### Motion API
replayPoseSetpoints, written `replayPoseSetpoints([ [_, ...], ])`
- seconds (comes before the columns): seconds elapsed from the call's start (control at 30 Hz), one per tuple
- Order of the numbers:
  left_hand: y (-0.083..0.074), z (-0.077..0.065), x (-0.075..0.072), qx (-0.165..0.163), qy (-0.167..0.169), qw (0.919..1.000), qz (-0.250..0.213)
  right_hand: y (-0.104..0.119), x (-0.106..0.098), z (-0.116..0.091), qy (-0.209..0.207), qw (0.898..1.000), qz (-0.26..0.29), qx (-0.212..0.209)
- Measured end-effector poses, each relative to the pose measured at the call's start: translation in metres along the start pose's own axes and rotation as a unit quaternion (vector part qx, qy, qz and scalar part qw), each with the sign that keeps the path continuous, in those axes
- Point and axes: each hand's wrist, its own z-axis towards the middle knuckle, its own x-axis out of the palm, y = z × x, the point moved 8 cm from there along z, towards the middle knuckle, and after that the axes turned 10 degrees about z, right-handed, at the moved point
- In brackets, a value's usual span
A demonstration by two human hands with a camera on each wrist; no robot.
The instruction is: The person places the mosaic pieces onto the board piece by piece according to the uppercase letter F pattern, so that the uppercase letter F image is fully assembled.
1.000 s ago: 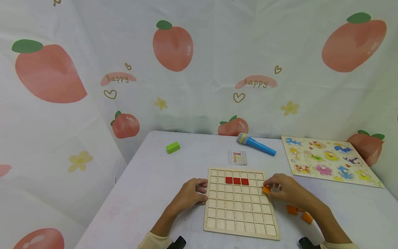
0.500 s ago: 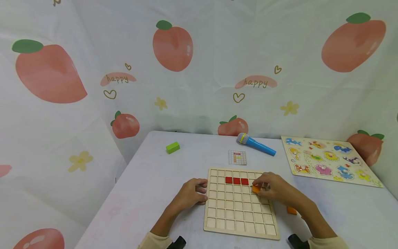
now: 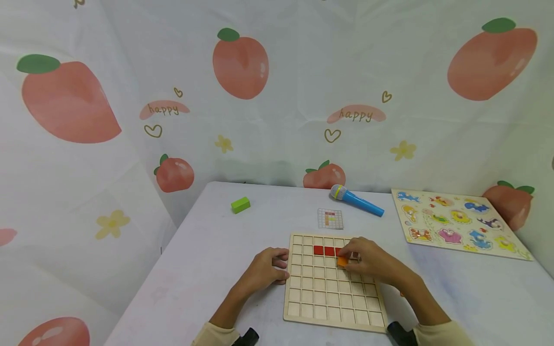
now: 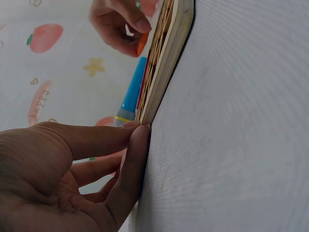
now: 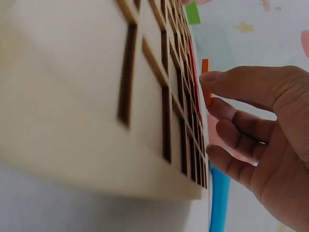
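A wooden grid board (image 3: 320, 298) lies on the table, with a row of red tiles (image 3: 329, 251) set in its upper cells. At the board's left edge my left hand (image 3: 264, 271) grips the rim between thumb and fingertips; the left wrist view shows the fingertips (image 4: 140, 133) meeting at that edge. My right hand (image 3: 374, 259) pinches a thin orange square tile (image 5: 206, 82) between thumb and index finger. It holds the tile close over the board, just below the rightmost red tile. The right hand partly covers that red tile and the board's upper right cells.
Behind the board lies a small pattern card (image 3: 330, 218). Further back is a blue toy microphone (image 3: 359, 202), with a green block (image 3: 240, 205) to the left. An animal puzzle board (image 3: 459, 221) lies at the right. Another orange piece (image 3: 401, 294) shows beside the right forearm.
My right hand has moved left across the board, carrying the orange tile from the right edge to below the red row. My left hand stays at the board's edge.
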Motion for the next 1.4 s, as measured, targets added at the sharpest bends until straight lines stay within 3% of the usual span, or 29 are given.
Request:
replayPoseSetpoints([
  [0.4, 0.000, 0.000, -0.001, 0.003, -0.002, 1.0000, 0.000, 0.008, 0.007, 0.011, 0.003, 1.000, 0.001, -0.006],
  [0.83, 0.001, 0.001, 0.001, -0.002, -0.001, 1.0000, 0.004, 0.017, 0.018, 0.026, 0.014, 1.000, 0.001, 0.021],
  [1.4, 0.001, 0.001, 0.000, -0.005, -0.001, 1.0000, 0.004, 0.024, 0.032, 0.040, 0.031, 0.999, -0.018, 0.003],
])
